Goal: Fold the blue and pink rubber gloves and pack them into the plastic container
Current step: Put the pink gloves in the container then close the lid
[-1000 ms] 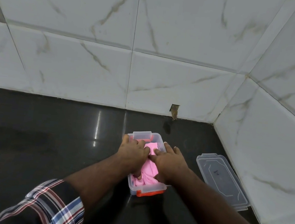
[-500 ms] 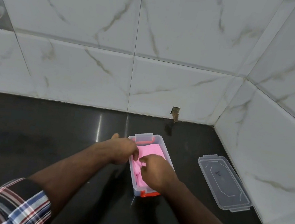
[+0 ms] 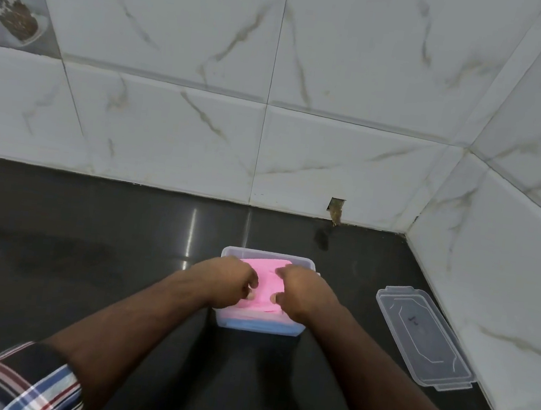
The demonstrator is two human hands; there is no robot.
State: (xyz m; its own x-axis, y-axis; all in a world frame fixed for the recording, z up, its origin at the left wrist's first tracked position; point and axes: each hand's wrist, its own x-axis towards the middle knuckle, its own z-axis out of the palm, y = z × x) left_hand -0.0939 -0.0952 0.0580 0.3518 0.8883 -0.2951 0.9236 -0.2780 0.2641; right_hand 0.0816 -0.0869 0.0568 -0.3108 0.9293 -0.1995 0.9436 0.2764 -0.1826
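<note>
Walls of glossy white marble-look tile (image 3: 346,61) with grey-brown veins fill the upper half of the view and meet in a corner at the right; one small chipped notch (image 3: 336,209) sits at the foot of the back wall. Below them lies the dark, polished stone tabletop (image 3: 72,249), which reflects thin streaks of light.

Two bare forearms reach forward from rolled plaid sleeves (image 3: 23,379) of red, white and blue at the bottom edge. Between them, near the middle of the tabletop, stands the clear rectangular plastic container (image 3: 266,256), its short end towards the person. Well to its right, apart from it and near the side wall, a clear flat plastic lid (image 3: 422,336) lies on the tabletop.

Inside the container the folded pink rubber glove (image 3: 265,278) lies on top and fills the opening, while the folded blue rubber glove (image 3: 258,325) shows through the near wall as a band beneath the pink.

The left hand (image 3: 227,279) rests over the container's left side with its fingers curled down onto the pink glove, and the right hand (image 3: 303,291) does the same on the right side. Both are loosely fisted with knuckles up, fingertips and thumbs pressing on the pink surface; whether they pinch the rubber or only push on it cannot be told.
</note>
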